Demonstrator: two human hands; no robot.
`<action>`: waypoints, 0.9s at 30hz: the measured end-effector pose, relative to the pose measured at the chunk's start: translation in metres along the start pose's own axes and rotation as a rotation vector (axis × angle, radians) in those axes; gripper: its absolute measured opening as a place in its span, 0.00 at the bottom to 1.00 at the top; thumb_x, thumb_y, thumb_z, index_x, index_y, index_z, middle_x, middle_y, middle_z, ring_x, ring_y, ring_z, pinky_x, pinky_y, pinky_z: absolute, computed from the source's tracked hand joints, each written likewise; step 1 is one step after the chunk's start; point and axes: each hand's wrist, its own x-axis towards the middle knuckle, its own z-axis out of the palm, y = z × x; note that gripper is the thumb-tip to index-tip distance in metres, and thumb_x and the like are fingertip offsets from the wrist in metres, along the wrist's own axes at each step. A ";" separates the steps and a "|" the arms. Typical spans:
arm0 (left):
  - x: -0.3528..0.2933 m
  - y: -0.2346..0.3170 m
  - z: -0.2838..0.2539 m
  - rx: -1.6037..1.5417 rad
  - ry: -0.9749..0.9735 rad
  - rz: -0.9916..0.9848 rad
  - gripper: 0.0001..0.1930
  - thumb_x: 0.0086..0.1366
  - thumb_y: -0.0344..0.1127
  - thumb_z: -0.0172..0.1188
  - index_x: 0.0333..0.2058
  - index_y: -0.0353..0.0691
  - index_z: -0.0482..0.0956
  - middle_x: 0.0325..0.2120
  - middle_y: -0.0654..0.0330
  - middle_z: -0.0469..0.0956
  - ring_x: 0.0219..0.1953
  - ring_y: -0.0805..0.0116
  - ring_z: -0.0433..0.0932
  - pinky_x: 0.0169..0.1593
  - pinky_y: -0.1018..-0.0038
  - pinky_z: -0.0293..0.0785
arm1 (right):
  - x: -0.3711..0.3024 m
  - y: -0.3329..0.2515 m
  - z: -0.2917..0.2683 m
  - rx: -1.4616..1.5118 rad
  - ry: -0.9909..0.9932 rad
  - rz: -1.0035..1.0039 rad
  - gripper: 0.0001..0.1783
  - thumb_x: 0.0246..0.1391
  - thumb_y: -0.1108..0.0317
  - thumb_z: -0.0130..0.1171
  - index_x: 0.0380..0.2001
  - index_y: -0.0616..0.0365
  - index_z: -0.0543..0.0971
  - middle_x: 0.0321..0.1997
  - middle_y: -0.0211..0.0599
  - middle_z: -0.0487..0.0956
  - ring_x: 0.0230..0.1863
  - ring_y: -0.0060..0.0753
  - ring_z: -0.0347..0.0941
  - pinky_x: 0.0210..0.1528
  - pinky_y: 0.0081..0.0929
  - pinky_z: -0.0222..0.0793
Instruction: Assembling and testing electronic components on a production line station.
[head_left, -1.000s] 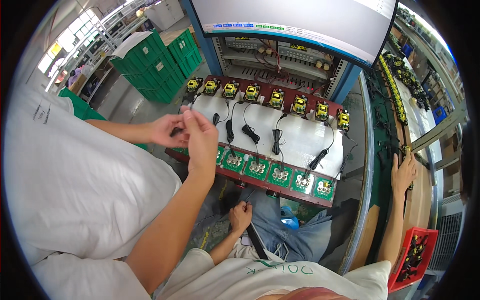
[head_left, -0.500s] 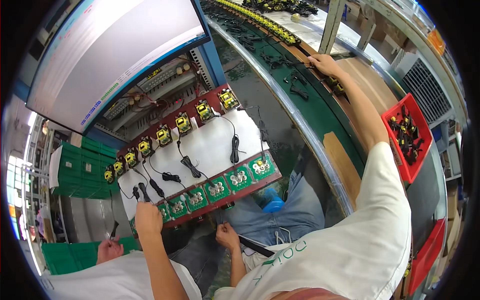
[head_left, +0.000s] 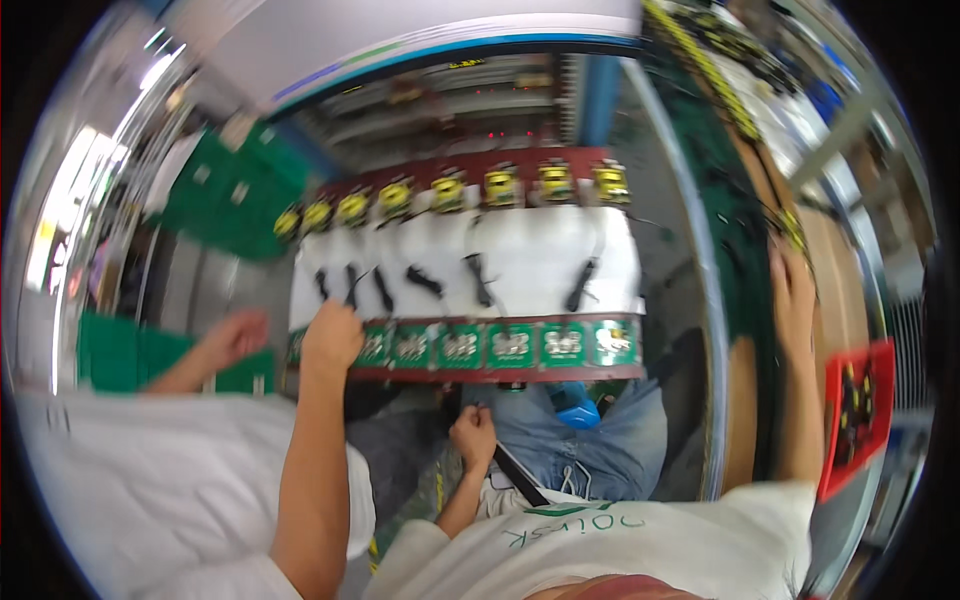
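My left hand (head_left: 473, 437) is closed near my lap, in front of a red test fixture (head_left: 450, 376); what its fingers hold, if anything, is too small to make out. On the right, my right hand (head_left: 790, 285) reaches along a brown channel beside the green belt, close to a yellow-and-black circuit board (head_left: 788, 228); motion smears its fingers. Several yellow-and-black circuit boards (head_left: 500, 186) line the fixture's far edge. Bundled black cables (head_left: 480, 280) lie on its white sheet (head_left: 530, 240), and green socket boards (head_left: 511, 344) run along its near edge.
At left, a co-worker's one hand (head_left: 336, 335) is at the fixture's near left, the other (head_left: 238, 335) near green crates (head_left: 215, 200). A monitor (head_left: 450, 25) hangs over the fixture. A metal rail (head_left: 700, 270) borders the belt; a red bin (head_left: 860, 420) of parts stands right.
The view has turned, so the fixture appears straighter and the belt further right. My right hand appears lower and further right, still by the channel. My left hand stays near my lap.
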 end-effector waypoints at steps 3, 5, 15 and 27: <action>-0.003 0.009 -0.008 0.087 0.047 0.027 0.18 0.67 0.45 0.63 0.22 0.41 0.76 0.16 0.54 0.79 0.20 0.38 0.76 0.29 0.48 0.70 | -0.054 -0.029 0.028 -0.008 -0.298 -0.086 0.15 0.71 0.70 0.58 0.56 0.65 0.80 0.62 0.46 0.79 0.60 0.48 0.76 0.66 0.39 0.69; -0.006 0.011 -0.011 0.100 0.093 0.024 0.17 0.66 0.44 0.64 0.22 0.41 0.76 0.15 0.55 0.78 0.20 0.40 0.76 0.28 0.49 0.69 | -0.073 -0.025 0.052 -0.265 -0.355 -0.343 0.15 0.68 0.70 0.60 0.55 0.62 0.81 0.71 0.46 0.72 0.68 0.52 0.69 0.68 0.41 0.67; -0.010 0.014 -0.014 0.059 0.087 -0.041 0.16 0.66 0.42 0.65 0.22 0.39 0.76 0.15 0.56 0.78 0.18 0.45 0.75 0.26 0.53 0.69 | -0.089 -0.014 0.063 -0.181 -0.340 -0.158 0.12 0.70 0.68 0.60 0.52 0.59 0.84 0.76 0.43 0.68 0.73 0.50 0.63 0.72 0.41 0.62; -0.010 0.025 -0.020 0.046 0.103 -0.031 0.16 0.67 0.41 0.65 0.23 0.38 0.76 0.16 0.56 0.79 0.17 0.46 0.75 0.25 0.54 0.68 | -0.089 -0.005 0.067 -0.166 -0.344 -0.163 0.13 0.70 0.68 0.60 0.54 0.58 0.85 0.76 0.43 0.68 0.74 0.49 0.63 0.72 0.41 0.63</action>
